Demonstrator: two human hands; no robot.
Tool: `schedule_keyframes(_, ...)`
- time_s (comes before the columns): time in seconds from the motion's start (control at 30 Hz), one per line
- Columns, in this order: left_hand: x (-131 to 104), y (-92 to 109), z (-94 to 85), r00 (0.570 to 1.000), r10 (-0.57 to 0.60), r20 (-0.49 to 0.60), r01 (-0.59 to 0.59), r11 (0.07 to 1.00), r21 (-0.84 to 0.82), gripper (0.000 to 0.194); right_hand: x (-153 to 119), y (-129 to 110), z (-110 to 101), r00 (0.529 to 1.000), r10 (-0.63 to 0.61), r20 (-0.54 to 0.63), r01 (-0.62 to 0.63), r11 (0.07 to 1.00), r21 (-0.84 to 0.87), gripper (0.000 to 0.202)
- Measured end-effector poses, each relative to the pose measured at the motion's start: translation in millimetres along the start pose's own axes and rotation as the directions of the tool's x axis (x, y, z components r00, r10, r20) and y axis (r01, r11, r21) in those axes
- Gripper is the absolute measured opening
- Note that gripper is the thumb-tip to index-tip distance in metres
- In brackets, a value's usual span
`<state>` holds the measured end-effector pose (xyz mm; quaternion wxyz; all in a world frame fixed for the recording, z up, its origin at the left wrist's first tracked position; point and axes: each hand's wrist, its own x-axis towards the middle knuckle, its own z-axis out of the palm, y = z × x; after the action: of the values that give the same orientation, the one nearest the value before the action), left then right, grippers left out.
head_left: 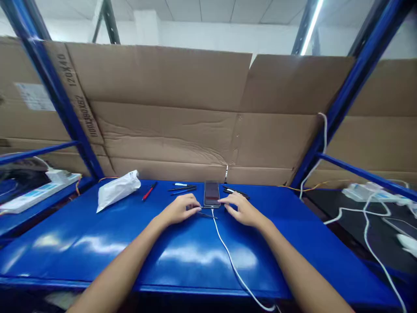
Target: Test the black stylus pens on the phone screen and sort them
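Observation:
A dark smartphone (212, 192) lies flat on the blue table, with a white charging cable (228, 254) running from its lower end toward the front edge. My right hand (240, 208) reaches in from the right, index finger stretched onto the phone's lower screen and thumb apart. At the phone's lower left rests my left hand (181, 209), its thumb and fingers apart. A thin dark pen-like stick (207, 215) lies just below the phone, close to my left fingertips; whether they touch it is unclear.
Several pens (183, 188) lie left of the phone, more dark pens (237, 191) right of it. Farther left are a red pen (149, 191) and a white plastic bag (119, 190). Cardboard (169, 126) walls the back between blue posts. Power strips (39, 193) and cables flank both sides.

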<state>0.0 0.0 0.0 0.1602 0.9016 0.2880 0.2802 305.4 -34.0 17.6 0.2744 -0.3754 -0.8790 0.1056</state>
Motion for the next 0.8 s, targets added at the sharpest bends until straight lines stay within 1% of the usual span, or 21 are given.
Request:
schedule_keyframes(0.17, 2, 2, -0.1, 1.000, 0.007, -0.024, -0.007, 1.000, -0.007, 0.023, -2, 5, 4, 1.000, 0.013, -0.015, -0.013, 1.000, 0.016, 0.022)
schedule_keyframes(0.37, 2, 2, 0.0, 0.999, 0.015, -0.032, -0.015, 1.000, -0.009, 0.024, -3, 2, 5, 1.000, 0.025, -0.013, -0.024, 0.998, 0.052, 0.021)
schedule_keyframes(0.63, 2, 2, -1.6, 0.999, -0.020, -0.041, 0.020, 1.000, 0.004, 0.024, -2, -3, 1, 0.999, 0.048, -0.026, -0.044, 0.991, 0.126, 0.021)
schedule_keyframes(0.8, 3, 7, 1.1, 0.999, 0.002, -0.045, -0.002, 1.000, -0.010, 0.022, 0, -8, 9, 0.997, 0.068, -0.047, -0.063, 0.993, 0.101, 0.020)
